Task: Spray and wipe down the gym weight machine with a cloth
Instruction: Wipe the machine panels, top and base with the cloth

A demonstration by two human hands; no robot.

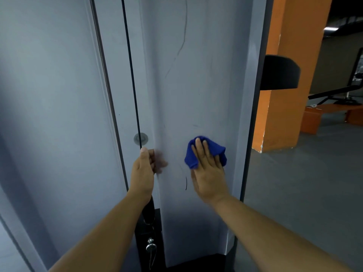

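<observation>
Here my right hand (208, 173) lies flat, fingers straight, pressing the blue cloth (206, 152) against the grey panel (196, 85) of the weight machine, low on its face. My left hand (144, 171) curls around the panel's left edge, thumb up, fingers blurred behind it. A black cable (132, 75) runs down just left of that edge. An orange pillar (284, 114) stands to the right.
</observation>
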